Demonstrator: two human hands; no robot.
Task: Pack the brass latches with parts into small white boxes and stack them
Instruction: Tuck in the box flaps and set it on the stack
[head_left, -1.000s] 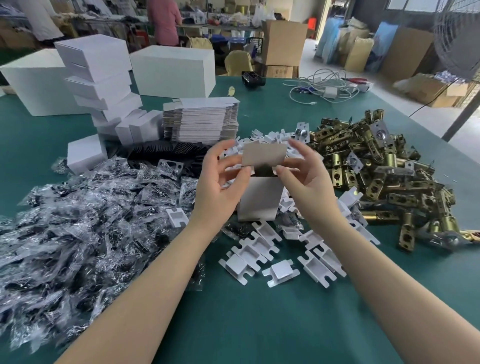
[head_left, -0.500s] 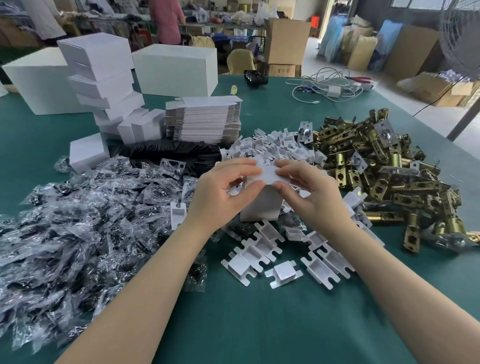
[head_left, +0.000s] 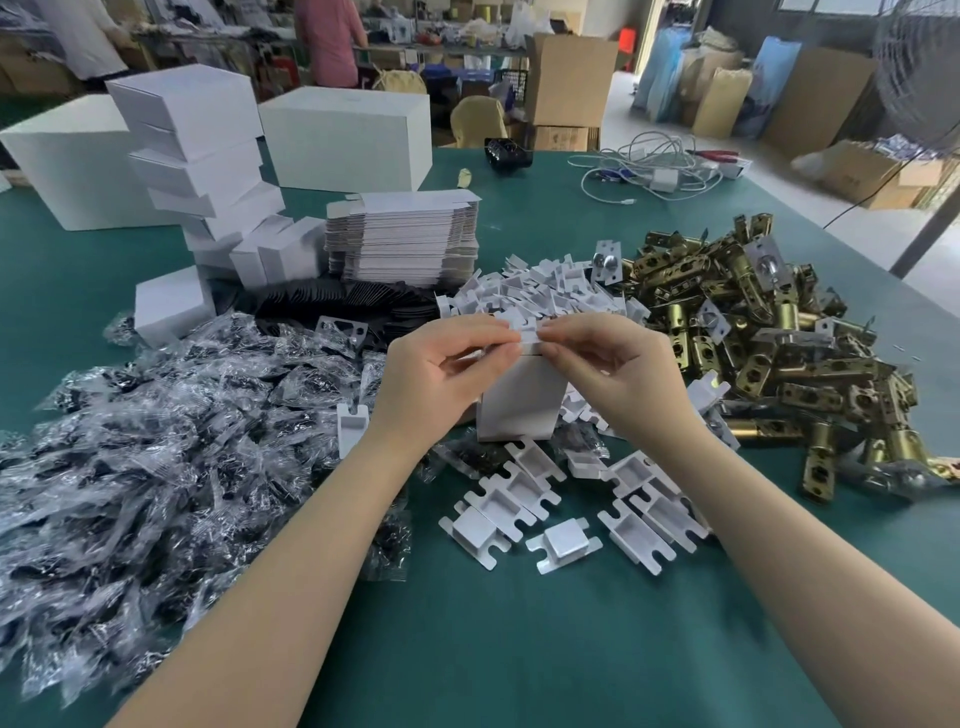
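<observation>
A green surface (head_left: 519, 649) carries everything. On its left spreads a wide heap of clear plastic bags (head_left: 156, 441) with dark parts inside. On the right lies a pile of brass latches (head_left: 753, 338). At the far left, closed white boxes (head_left: 192, 140) stand stacked in a leaning column, with a stack of flat box blanks (head_left: 405, 239) just beside them. White plastic inserts (head_left: 545, 499) are scattered near the middle. Among them one small white box (head_left: 522, 400) stands upright on the surface. The left hand (head_left: 441, 384) and right hand (head_left: 618, 374) meet at its top, each grip a pinch of fingertips on the box's top flap (head_left: 529, 335), which lies nearly flat over the opening.
</observation>
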